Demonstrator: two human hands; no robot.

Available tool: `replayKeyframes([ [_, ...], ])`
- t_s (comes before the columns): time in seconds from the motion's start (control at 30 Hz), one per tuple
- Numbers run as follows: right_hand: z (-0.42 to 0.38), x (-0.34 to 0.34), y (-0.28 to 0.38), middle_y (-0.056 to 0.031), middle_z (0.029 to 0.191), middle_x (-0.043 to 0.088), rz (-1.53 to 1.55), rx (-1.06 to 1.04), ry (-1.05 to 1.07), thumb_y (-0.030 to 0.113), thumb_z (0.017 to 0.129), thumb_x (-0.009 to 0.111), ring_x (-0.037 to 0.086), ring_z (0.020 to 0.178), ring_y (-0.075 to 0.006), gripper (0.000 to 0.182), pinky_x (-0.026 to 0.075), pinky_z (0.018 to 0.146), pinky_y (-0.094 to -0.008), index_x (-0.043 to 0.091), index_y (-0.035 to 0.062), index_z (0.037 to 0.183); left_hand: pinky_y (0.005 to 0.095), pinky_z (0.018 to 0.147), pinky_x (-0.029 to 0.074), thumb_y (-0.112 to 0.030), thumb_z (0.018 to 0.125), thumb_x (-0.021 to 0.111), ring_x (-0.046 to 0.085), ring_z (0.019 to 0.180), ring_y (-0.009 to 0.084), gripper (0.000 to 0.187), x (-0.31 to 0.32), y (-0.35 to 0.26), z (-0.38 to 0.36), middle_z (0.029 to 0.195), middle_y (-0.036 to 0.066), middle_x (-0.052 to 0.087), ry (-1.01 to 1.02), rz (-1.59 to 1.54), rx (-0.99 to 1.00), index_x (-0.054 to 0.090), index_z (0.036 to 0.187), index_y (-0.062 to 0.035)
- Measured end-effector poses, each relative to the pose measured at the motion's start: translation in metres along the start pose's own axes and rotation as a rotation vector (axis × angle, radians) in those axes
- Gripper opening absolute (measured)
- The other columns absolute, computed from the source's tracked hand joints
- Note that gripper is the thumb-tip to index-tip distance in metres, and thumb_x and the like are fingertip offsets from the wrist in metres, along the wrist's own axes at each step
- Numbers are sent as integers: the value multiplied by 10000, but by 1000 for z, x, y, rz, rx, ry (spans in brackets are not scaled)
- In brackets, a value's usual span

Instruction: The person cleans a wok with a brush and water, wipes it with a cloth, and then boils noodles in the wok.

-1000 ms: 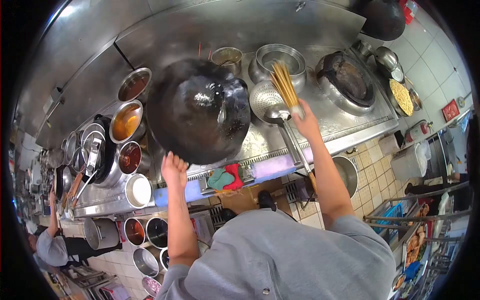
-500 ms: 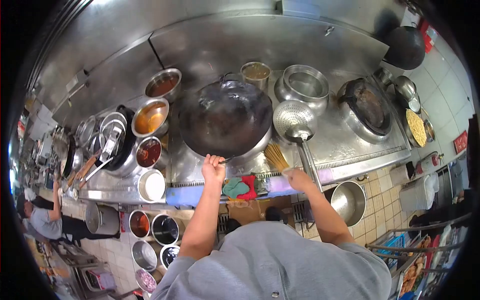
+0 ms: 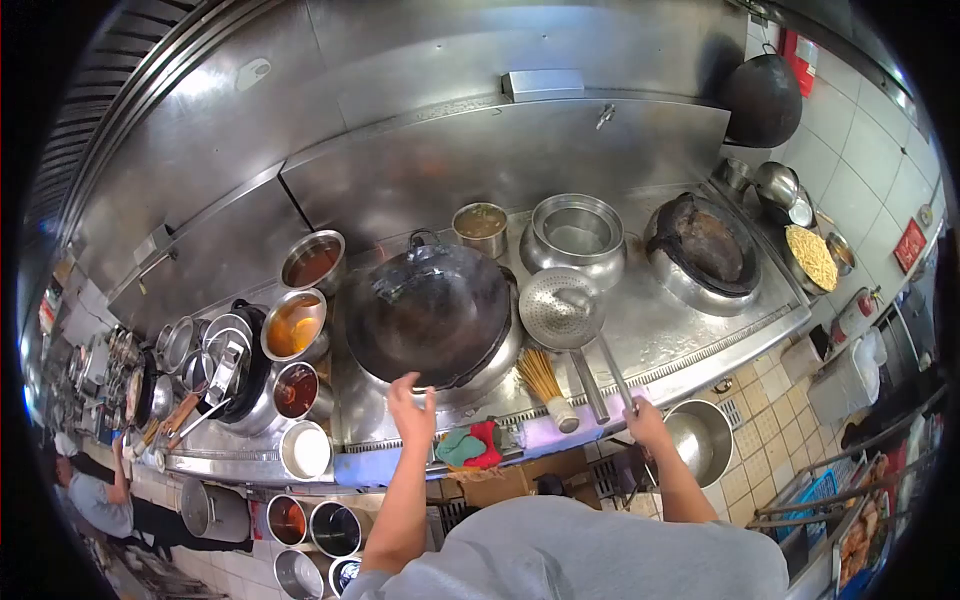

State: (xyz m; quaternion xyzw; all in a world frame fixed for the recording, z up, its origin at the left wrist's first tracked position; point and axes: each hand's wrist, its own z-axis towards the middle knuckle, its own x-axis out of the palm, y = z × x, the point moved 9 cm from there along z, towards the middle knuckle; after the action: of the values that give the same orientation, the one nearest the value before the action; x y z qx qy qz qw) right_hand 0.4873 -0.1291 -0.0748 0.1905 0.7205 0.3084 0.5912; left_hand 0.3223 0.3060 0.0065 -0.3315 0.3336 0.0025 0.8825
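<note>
Over the near rim of the dark wok (image 3: 430, 310), my left hand (image 3: 410, 408) is open with its fingers apart, close to the wok's small handle. My right hand (image 3: 648, 424) grips a ladle (image 3: 612, 365) by the end of its long metal handle. The ladle's bowl rests over or in the perforated skimmer (image 3: 545, 308), whose own handle points toward the stove's front edge. Left of that handle lies a bamboo brush (image 3: 548, 390), bristles facing away from me. Folded green and red cloths (image 3: 470, 445) sit on the front ledge between my hands.
Bowls of sauce (image 3: 295, 325) and a white-filled container (image 3: 305, 450) line the left side. Behind stand a small pot (image 3: 481, 228) and a wide steel pot (image 3: 575, 240). A second wok (image 3: 705, 245) is at right. A large pot (image 3: 697, 440) stands below the front edge.
My right hand has let go of the bamboo brush, moved right and taken the ladle's handle. My left hand has released the wok's handle. The camera view has tilted upward.
</note>
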Motion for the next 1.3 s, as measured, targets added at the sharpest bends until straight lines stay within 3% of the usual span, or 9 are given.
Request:
replayKeyframes([
  [0.07, 35, -7, 10, -237, 801, 563, 51, 11, -48, 216, 796, 514, 555, 785, -379, 318, 430, 681, -412, 481, -4, 1023, 371, 762, 389, -169, 727, 610, 488, 890, 265, 212, 10, -16, -1, 927, 92, 526, 141, 74, 166, 566, 928, -119],
  [0.2, 152, -15, 66, -281, 825, 551, 86, -113, -281, 231, 856, 419, 518, 805, -450, 288, 412, 698, -481, 406, -7, 1019, 399, 775, 380, -193, 748, 586, 491, 942, 235, 111, 19, -12, 1, 959, 23, 543, 241, 215, -55, 622, 852, -185],
  [0.33, 282, 15, 90, -233, 734, 576, 36, -86, -425, 139, 742, 497, 573, 745, -391, 237, 450, 646, -454, 468, -60, 867, 401, 795, 387, -176, 744, 590, 492, 966, 266, 175, 2, -19, -15, 986, 85, 538, 183, 117, -68, 615, 917, -159],
  [0.43, 299, 4, 132, -134, 610, 545, 542, 112, -4, 68, 721, 467, 569, 586, -267, 94, 468, 515, -371, 484, -18, 688, 379, 834, 393, -118, 731, 590, 495, 959, 308, 207, -21, 1, -61, 986, 173, 528, 170, -18, -58, 600, 936, -88],
  [0.5, 289, 23, 155, -53, 520, 450, 2246, 457, 405, 5, 708, 411, 487, 483, -149, 131, 437, 434, -264, 430, 26, 580, 375, 841, 392, -110, 730, 589, 497, 957, 309, 209, -34, 14, -96, 984, 172, 531, 234, -67, -132, 598, 937, -78],
  [0.57, 274, 13, 166, -41, 515, 429, 2164, 369, 410, -19, 702, 397, 471, 473, -133, 137, 432, 433, -238, 411, 33, 576, 377, 839, 393, -106, 725, 591, 497, 959, 309, 213, -40, 30, -127, 972, 169, 536, 273, -106, -328, 601, 936, -81],
  [0.73, 214, -15, 218, -48, 551, 421, 2162, 299, 353, -47, 701, 384, 421, 453, -134, 125, 425, 435, -229, 382, 18, 595, 389, 814, 389, -141, 720, 608, 480, 954, 307, 208, -28, -42, -42, 1002, 148, 521, 128, 66, 98, 615, 924, -104],
  [1.03, 94, -22, 288, -59, 596, 398, 2334, 383, 736, -53, 743, 381, 419, 536, -140, 147, 427, 485, -236, 375, 5, 607, 372, 678, 415, -190, 758, 562, 504, 793, 235, 191, 32, -22, 6, 741, 39, 528, 346, 196, 57, 639, 928, -232],
  [1.3, 27, 16, 288, -50, 620, 399, 2238, 556, 1052, -42, 764, 373, 410, 503, -129, 180, 436, 476, -249, 378, -103, 933, 352, 626, 404, -150, 703, 602, 483, 717, 224, 171, 32, -24, 4, 674, 27, 495, 189, 125, 154, 662, 858, -190],
])
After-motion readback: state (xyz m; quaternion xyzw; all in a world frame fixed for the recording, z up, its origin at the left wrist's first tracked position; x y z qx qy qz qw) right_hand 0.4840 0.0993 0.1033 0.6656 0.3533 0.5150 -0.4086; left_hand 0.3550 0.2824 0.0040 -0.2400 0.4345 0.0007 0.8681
